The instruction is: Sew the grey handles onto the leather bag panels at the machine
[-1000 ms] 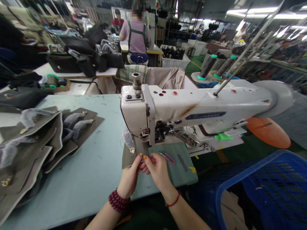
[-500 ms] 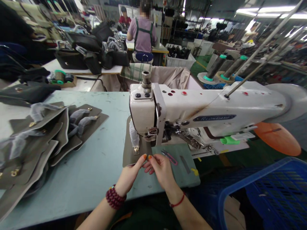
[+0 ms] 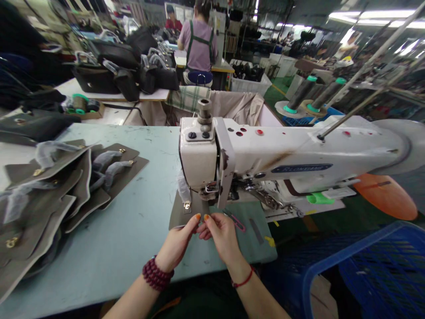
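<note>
A grey-brown bag panel (image 3: 195,207) lies partly beneath the head of a white sewing machine (image 3: 199,155). On the panel a wrapped handle (image 3: 183,188) ends in a gold-coloured metal fitting. My left hand (image 3: 177,243) pinches the panel's near edge, thumb on top. Close beside it, my right hand (image 3: 221,235) is closed at the panel's near right corner, thumb and fingers together. The needle and presser foot are hidden behind the machine head. Thread snips with a pink handle (image 3: 238,223) lie just right of my right hand.
Similar panels with wrapped handles (image 3: 66,190) are piled on the table (image 3: 139,239) at left. A blue plastic basket (image 3: 308,274) stands at lower right. Thread cones (image 3: 300,95) stand behind the machine. A co-worker in a purple shirt (image 3: 199,44) sits beyond, near dark bags (image 3: 99,79).
Both hands keep their hold on the panel's near edge, almost in place. The panel sits slightly farther left and up in view, and the camera view has shifted a little.
</note>
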`<state>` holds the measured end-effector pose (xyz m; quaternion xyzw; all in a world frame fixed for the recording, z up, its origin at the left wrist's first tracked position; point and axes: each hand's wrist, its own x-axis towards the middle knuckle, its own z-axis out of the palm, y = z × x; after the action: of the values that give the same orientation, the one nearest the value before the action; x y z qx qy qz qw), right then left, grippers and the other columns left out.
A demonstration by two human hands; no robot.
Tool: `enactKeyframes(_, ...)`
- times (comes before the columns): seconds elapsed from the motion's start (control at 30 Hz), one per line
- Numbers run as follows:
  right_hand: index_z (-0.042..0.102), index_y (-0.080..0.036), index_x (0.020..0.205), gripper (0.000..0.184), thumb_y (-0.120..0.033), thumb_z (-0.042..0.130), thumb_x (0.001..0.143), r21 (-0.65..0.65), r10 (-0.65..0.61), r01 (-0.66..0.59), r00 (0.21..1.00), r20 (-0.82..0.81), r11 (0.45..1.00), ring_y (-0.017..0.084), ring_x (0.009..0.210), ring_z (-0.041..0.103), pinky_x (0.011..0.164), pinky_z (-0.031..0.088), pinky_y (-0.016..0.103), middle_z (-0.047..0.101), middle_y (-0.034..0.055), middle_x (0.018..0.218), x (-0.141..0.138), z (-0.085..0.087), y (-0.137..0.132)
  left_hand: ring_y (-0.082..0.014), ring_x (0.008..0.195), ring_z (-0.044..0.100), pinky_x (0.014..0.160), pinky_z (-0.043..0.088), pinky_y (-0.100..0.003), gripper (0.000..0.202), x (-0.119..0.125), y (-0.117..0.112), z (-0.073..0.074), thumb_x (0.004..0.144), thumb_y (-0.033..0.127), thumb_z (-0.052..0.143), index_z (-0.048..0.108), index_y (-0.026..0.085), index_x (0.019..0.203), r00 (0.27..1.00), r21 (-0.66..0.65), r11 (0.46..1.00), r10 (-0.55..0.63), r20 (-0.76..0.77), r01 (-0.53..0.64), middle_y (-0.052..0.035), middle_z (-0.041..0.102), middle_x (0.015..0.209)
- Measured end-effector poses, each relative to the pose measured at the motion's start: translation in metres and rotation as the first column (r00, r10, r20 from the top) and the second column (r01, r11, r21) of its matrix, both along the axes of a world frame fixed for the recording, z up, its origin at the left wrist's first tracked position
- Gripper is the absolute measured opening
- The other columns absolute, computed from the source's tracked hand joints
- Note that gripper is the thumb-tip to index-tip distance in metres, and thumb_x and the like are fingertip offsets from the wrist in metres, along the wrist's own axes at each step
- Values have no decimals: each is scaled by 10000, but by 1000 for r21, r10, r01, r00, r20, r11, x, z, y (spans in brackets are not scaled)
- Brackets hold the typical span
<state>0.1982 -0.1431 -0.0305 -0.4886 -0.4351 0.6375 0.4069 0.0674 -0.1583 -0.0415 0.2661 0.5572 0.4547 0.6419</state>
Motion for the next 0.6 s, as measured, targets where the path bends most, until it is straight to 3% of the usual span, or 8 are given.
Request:
enactKeyframes(0.1,611,-130,706,458,-568,550,824,-4,-4,4,1000,0,1000,114,474,608,474,469,191,688,66,630,-3,0,7,-280,978,622,893,471,-370,458,-2,7,1,745,489,679,744,63,898,1000,-6,1000,7,12,-7,-167,713,1010)
enactKeyframes(0.23,628,-126,726,459,-570,556,816,-13,-15,15,1000,-6,1000,111,462,601,473,469,191,689,67,629,-6,0,15,-281,988,626,917,462,-389,466,-4,16,4,741,465,693,731,70,986,1000,84,996,18,20,-20,-161,706,1056)
enactKeyframes(0.6,653,-118,757,431,-541,587,801,-28,-112,111,994,-21,993,111,435,603,444,471,180,691,72,627,-18,-4,33,-309,1022,624,869,487,-368,441,-9,41,8,658,469,752,747,79,863,998,62,997,54,12,-54,-158,734,945)
